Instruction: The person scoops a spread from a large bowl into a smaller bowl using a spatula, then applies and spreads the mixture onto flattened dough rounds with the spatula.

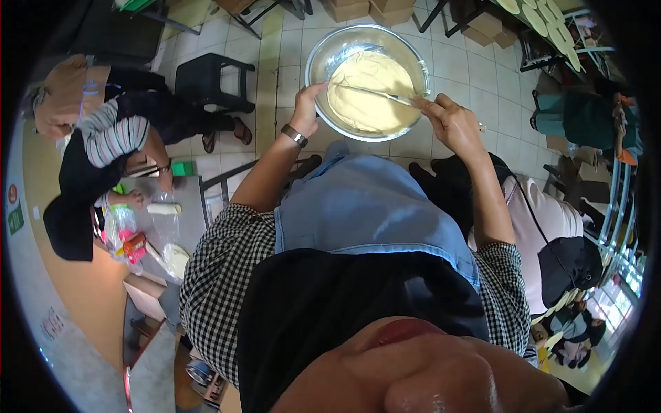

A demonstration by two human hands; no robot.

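A large, shiny metal bowl (319,62) is in front of me, with smooth pale-yellow batter (368,72) spread inside. My left hand (306,111), with a watch on its wrist, is closed at the bowl's left rim, thumb on the inner side; its other fingers are mostly hidden. Fingers of my right hand (454,125) wrap the handle of a long, narrow spatula (372,91) at the right rim. Its thin blade lies across the batter towards my left thumb. Whether that thumb touches the blade, I cannot tell.
A black stool (210,79) stands to the left. Further left, a person (113,148) works at a grey table (186,213) holding plastic bags and a pale roll. Another person (537,213) is close on my right. Cardboard boxes (392,10) lie ahead on the tiled floor.
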